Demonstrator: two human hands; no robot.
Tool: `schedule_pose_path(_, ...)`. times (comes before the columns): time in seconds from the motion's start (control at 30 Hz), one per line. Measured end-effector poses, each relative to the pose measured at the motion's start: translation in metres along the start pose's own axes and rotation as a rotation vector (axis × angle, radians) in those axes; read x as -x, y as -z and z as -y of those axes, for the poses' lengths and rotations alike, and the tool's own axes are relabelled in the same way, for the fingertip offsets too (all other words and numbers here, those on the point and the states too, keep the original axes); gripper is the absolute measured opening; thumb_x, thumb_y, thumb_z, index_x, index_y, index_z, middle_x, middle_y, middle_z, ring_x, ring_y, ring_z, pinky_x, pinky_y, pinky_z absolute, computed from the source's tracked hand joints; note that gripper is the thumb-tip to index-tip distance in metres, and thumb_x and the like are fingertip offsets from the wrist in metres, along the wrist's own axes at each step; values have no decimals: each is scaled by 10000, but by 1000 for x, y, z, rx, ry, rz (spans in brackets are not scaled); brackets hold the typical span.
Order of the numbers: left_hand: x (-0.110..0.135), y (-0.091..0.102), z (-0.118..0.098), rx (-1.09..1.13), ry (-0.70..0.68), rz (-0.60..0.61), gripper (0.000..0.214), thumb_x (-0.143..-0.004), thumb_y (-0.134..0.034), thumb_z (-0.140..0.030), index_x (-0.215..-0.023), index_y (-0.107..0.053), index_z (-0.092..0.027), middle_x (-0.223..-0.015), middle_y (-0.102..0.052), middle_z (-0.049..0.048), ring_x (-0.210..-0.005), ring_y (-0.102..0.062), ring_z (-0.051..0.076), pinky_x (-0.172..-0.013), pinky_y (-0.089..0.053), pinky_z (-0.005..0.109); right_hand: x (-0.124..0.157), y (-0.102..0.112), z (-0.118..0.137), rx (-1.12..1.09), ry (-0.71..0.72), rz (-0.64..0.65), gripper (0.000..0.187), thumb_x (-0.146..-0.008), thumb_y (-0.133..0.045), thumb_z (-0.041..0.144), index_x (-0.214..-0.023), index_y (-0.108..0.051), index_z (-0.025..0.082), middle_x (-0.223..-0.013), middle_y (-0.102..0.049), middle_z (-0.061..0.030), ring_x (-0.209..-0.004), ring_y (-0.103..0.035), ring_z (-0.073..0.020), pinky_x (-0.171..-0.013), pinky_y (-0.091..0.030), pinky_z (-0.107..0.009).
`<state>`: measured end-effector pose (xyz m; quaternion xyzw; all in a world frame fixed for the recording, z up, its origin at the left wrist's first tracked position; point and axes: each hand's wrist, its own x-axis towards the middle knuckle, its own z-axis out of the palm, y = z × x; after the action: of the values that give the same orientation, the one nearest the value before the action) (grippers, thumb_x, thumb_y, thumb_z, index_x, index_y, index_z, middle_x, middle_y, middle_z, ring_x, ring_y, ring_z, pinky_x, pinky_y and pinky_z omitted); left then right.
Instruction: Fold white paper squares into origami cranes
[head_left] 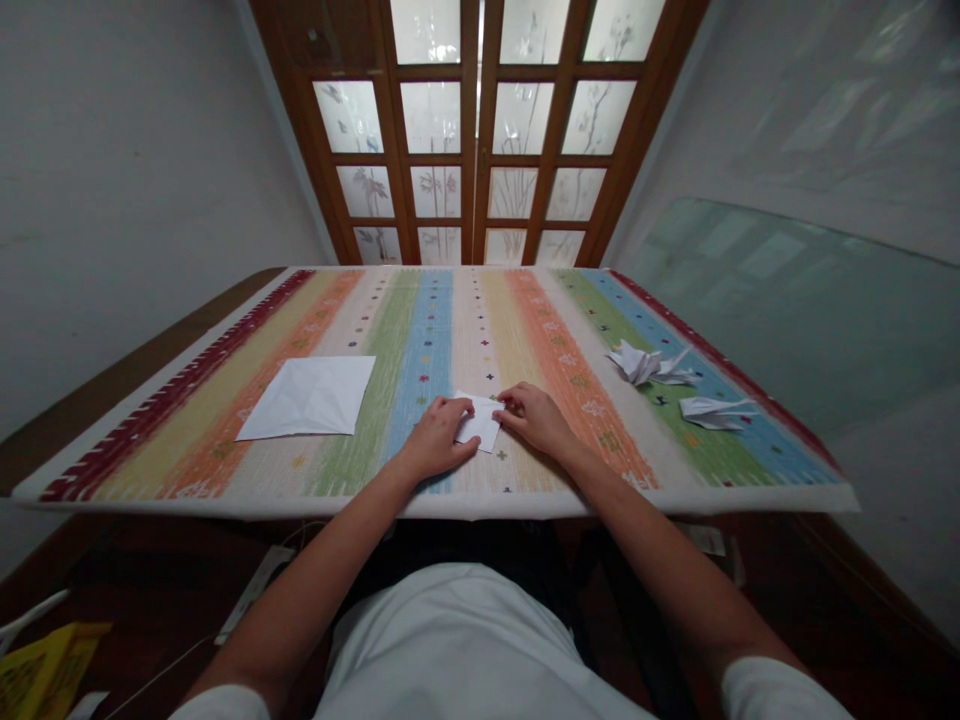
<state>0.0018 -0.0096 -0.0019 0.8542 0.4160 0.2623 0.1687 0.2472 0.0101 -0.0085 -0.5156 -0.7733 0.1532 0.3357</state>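
Observation:
A small folded piece of white paper [480, 425] lies on the striped tablecloth in front of me, between my two hands. Over its left side rests my left hand [441, 437], fingers curled and thumb stretched along the paper's lower part. My right hand [534, 415] pinches the paper's right edge between thumb and fingertips. The finer folds are too small to make out.
A flat stack or sheet of white paper [311, 397] lies to the left. Several folded white paper figures [651, 364] sit at the right, one [712, 412] nearer me. The striped tablecloth [420, 330] covers the table; beyond stand wooden glass-paned doors [472, 130].

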Motion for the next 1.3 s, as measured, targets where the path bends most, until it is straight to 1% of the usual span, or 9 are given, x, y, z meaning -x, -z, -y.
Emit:
schedule_pose_path(0.17, 1, 0, -2, -6, -54, 9, 444, -846, -668, -183, -1284, -599, -212, -1348, -687, 134, -1270, -603, 338, -1161, -504, 559, -1, 1, -3, -69, -7, -16, 10, -889, -795, 214, -896, -801, 210, -877, -751, -52, -774, -672, -201, -767, -527, -333)
schedule_pose_path(0.27, 1, -1, -2, 7, -83, 10, 511, -828, -657, -155, -1330, -583, -223, -1436, -645, 145, -1369, -584, 341, -1226, -468, 577, -1, 1, -3, -84, -6, -19, 53, -891, -771, 219, -842, -793, 215, -836, -757, -46, -751, -669, -198, -743, -519, -325)
schedule_pose_path(0.37, 2, -1, -2, 21, -83, 9, 561, -821, -649, -143, -1371, -565, -215, -1492, -605, 164, -1449, -544, 347, -1270, -436, 583, -1, -1, -3, -139, -31, -13, 50, -869, -794, 229, -908, -815, 206, -812, -765, -41, -726, -672, -192, -725, -517, -318)
schedule_pose_path(0.53, 3, 1, -3, 49, -92, 23, 620, -785, -625, -110, -1393, -543, -202, -1495, -590, 171, -1461, -530, 350, -1283, -424, 595, -2, 0, -3, -299, -121, 93, 277, -797, -874, 227, -1069, -850, 182, -809, -782, -43, -709, -690, -186, -726, -532, -315)
schedule_pose_path(0.67, 4, 1, -3, 43, -95, 8, 637, -767, -588, -71, -1390, -547, -194, -1488, -595, 173, -1471, -516, 350, -1284, -419, 609, -2, 5, 1, -310, -117, 143, 216, -805, -861, 265, -1001, -857, 176, -788, -784, -51, -694, -681, -185, -698, -521, -307)
schedule_pose_path(0.8, 4, 1, -2, 38, -90, 7, 653, -764, -598, -73, -1402, -554, -202, -1536, -569, 171, -1510, -484, 353, -1304, -395, 616, 0, 6, 6, -259, -67, 119, 74, -837, -793, 266, -836, -803, 192, -745, -764, -38, -674, -659, -177, -659, -488, -284)
schedule_pose_path(0.93, 4, 1, -1, 35, -82, 7, 664, -767, -605, -84, -1421, -547, -185, -1582, -532, 193, -1535, -462, 358, -1313, -387, 614, 0, 5, 9, -179, -12, 61, 89, -870, -720, 223, -787, -745, 203, -721, -720, -21, -663, -627, -168, -664, -471, -281)
schedule_pose_path(1.13, 4, 0, 1, 41, -82, 5, 674, -766, -621, -81, -1426, -560, -205, -1615, -507, 185, -1536, -470, 366, -1318, -377, 627, 0, 6, 18, -107, 131, -38, 98, -913, -684, 205, -835, -744, 203, -933, -730, -75, -764, -640, -180, -762, -523, -320)
schedule_pose_path(1.3, 4, 0, 1, 44, -82, -2, 637, -801, -635, -111, -1429, -555, -185, -1627, -491, 200, -1556, -447, 370, -1326, -368, 614, -1, 5, 21, -241, 39, -33, 85, -905, -687, 265, -842, -716, 218, -811, -730, -46, -729, -656, -193, -733, -527, -329)
